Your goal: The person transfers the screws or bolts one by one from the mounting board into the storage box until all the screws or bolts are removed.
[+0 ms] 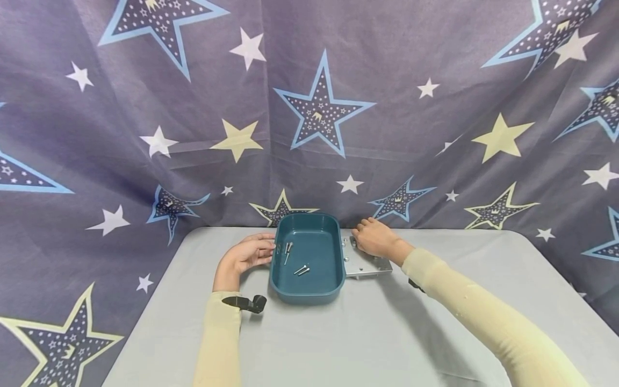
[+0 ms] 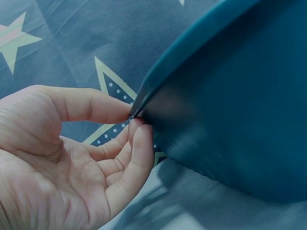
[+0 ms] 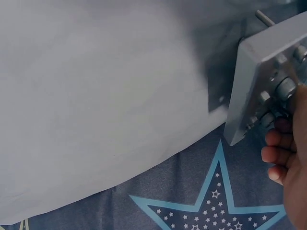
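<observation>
My left hand [image 1: 249, 252] is at the left side of a deep blue-green plastic tray [image 1: 306, 294]. Its thumb and fingertips pinch the tray's rim [image 2: 177, 52] in the left wrist view. Several silver screws [image 1: 302, 270] lie loose inside the tray. Right of it is a flat metal plate [image 1: 358, 264] with several bolts [image 3: 286, 88] standing on its face. Over the plate's far part, my right hand [image 1: 378, 238] has its fingers curled at a bolt, which the hand mostly hides.
A light grey cloth-covered table [image 1: 309, 344] carries the tray and plate near its back edge. Right behind hangs a dark curtain [image 1: 406, 161] printed with stars. A threaded end [image 3: 264, 18] sticks out from the plate's underside. Black straps [image 1: 244, 303] sit on the wrists.
</observation>
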